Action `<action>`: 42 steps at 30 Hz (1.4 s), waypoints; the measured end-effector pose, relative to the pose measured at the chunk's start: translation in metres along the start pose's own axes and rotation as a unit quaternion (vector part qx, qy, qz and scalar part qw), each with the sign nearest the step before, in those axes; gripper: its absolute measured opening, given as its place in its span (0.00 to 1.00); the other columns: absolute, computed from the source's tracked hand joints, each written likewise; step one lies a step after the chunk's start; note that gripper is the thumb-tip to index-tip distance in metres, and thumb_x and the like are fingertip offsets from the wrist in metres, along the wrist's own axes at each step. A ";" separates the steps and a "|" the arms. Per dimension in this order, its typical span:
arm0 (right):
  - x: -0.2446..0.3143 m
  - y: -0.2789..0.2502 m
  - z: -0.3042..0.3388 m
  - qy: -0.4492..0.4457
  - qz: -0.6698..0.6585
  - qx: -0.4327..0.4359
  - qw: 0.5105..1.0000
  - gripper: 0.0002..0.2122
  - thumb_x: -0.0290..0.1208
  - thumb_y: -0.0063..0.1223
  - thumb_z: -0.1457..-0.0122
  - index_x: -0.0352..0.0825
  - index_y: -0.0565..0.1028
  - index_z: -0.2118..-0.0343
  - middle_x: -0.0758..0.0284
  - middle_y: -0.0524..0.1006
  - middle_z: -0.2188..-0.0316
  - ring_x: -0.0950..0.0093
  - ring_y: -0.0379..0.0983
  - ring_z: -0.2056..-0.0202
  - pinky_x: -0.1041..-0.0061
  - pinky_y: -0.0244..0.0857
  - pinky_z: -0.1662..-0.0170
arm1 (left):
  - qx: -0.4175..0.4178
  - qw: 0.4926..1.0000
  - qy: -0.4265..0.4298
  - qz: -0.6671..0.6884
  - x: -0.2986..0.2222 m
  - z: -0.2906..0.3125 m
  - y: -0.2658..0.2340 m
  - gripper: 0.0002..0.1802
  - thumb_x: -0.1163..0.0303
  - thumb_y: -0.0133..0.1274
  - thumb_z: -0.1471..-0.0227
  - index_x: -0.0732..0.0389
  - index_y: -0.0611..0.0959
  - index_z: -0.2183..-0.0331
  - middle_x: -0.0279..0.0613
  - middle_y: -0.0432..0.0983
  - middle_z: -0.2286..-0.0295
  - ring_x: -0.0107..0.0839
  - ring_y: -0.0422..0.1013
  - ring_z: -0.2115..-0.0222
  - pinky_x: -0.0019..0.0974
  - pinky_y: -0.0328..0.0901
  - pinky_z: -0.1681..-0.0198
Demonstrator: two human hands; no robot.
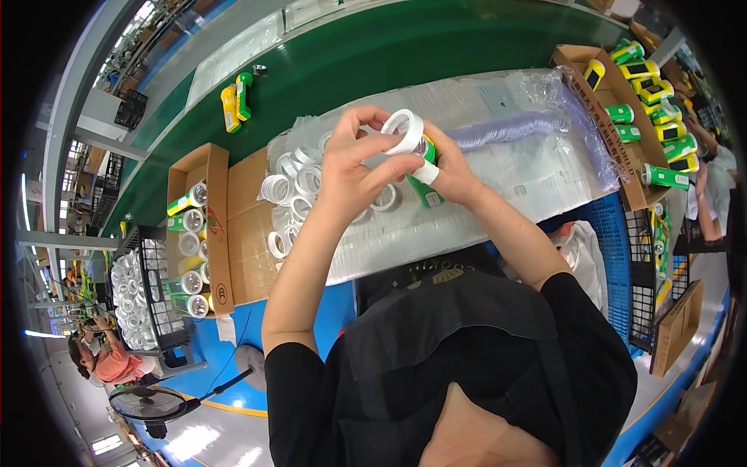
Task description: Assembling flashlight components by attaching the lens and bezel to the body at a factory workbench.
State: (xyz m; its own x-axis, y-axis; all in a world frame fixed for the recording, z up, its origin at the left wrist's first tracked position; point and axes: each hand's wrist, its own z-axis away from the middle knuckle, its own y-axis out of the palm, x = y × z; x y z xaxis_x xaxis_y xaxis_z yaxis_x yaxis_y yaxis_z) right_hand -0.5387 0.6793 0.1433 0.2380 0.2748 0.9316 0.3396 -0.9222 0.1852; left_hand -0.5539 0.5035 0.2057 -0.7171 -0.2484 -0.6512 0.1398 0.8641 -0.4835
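1. I see a green flashlight point(424, 183) with a white ring point(405, 131) at its head; a white band wraps a right fingertip near its body.
2. Its long axis runs from the ring, up by the fingertips, down toward the palms, head tilted up and away from me.
3. My left hand point(354, 167) pinches the ring's rim; my right hand point(451, 175) is clenched around the flashlight body.
4. One flashlight is in hand; two more flashlights point(236, 100) lie on the green belt point(373, 54), well beyond the left fingers.
5. Loose white rings point(292, 191) sit just below the left fingers, too many to count.
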 end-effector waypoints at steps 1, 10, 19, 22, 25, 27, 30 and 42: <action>0.000 0.000 0.000 0.000 0.000 0.001 1.000 0.20 0.30 0.58 0.42 0.34 0.66 0.49 0.67 0.72 0.61 0.80 0.73 0.66 0.79 0.71 0.64 | 0.018 1.000 -0.007 -0.023 -0.002 0.001 -0.001 0.11 0.72 0.67 0.60 0.58 0.87 0.68 0.40 0.71 0.60 0.31 0.68 0.61 0.34 0.65 0.61; 0.016 -0.015 -0.011 -0.100 -0.086 0.003 0.991 0.27 0.31 0.61 0.43 0.35 0.64 0.42 0.67 0.73 0.52 0.70 0.71 0.51 0.70 0.66 0.48 | 0.030 0.997 0.056 -0.054 -0.001 -0.002 -0.001 0.21 0.62 0.72 0.69 0.55 0.88 0.66 0.39 0.72 0.61 0.34 0.68 0.61 0.35 0.63 0.65; 0.098 -0.056 -0.016 -0.133 0.447 0.130 0.875 0.22 0.27 0.67 0.55 0.33 0.74 0.55 0.63 0.74 0.58 0.68 0.74 0.60 0.73 0.69 0.57 | 0.039 0.999 0.010 -0.021 -0.006 -0.001 0.021 0.23 0.70 0.70 0.65 0.53 0.84 0.61 0.43 0.74 0.59 0.42 0.72 0.59 0.41 0.69 0.59; 0.121 -0.050 -0.029 -0.118 0.472 0.209 0.848 0.19 0.25 0.64 0.56 0.33 0.74 0.58 0.64 0.72 0.65 0.68 0.71 0.65 0.72 0.68 0.62 | 0.027 0.999 0.027 -0.014 -0.010 -0.001 0.029 0.22 0.73 0.68 0.64 0.54 0.81 0.61 0.44 0.76 0.58 0.43 0.74 0.58 0.40 0.70 0.59; 0.134 -0.045 -0.043 -0.022 0.523 0.312 0.793 0.16 0.22 0.60 0.59 0.33 0.74 0.63 0.64 0.69 0.69 0.68 0.69 0.67 0.71 0.66 0.65 | 0.026 0.999 -0.015 0.022 -0.008 0.004 0.037 0.21 0.75 0.67 0.63 0.56 0.80 0.62 0.43 0.78 0.60 0.43 0.75 0.60 0.38 0.70 0.60; 0.134 -0.048 -0.050 -0.003 0.519 0.359 0.776 0.14 0.21 0.57 0.61 0.32 0.73 0.66 0.64 0.68 0.71 0.67 0.69 0.68 0.71 0.66 0.66 | 0.025 0.999 -0.011 0.026 -0.009 0.004 0.038 0.20 0.75 0.67 0.62 0.56 0.80 0.62 0.43 0.78 0.61 0.42 0.76 0.61 0.38 0.70 0.61; 0.140 -0.043 -0.057 0.014 0.549 0.390 0.739 0.12 0.22 0.57 0.60 0.32 0.73 0.68 0.64 0.69 0.71 0.67 0.69 0.69 0.71 0.65 0.66 | 0.023 0.999 -0.009 0.027 -0.009 0.005 0.038 0.20 0.76 0.66 0.62 0.56 0.80 0.63 0.42 0.78 0.63 0.42 0.76 0.62 0.38 0.70 0.62; 0.143 -0.033 -0.063 0.030 0.568 0.405 0.716 0.09 0.27 0.59 0.58 0.31 0.73 0.74 0.62 0.69 0.76 0.64 0.70 0.72 0.68 0.63 0.70 | 0.020 0.999 0.012 0.041 -0.009 0.009 0.038 0.18 0.76 0.66 0.62 0.57 0.80 0.64 0.40 0.78 0.66 0.41 0.74 0.64 0.39 0.68 0.64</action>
State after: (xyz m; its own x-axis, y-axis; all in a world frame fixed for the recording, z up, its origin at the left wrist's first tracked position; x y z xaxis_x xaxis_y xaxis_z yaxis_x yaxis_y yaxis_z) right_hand -0.5730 0.7320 0.2902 0.7489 -0.5610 0.3527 0.3794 -0.0735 -0.9223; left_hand -0.5361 0.5346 0.1875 -0.7179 -0.1675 -0.6757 0.2249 0.8628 -0.4528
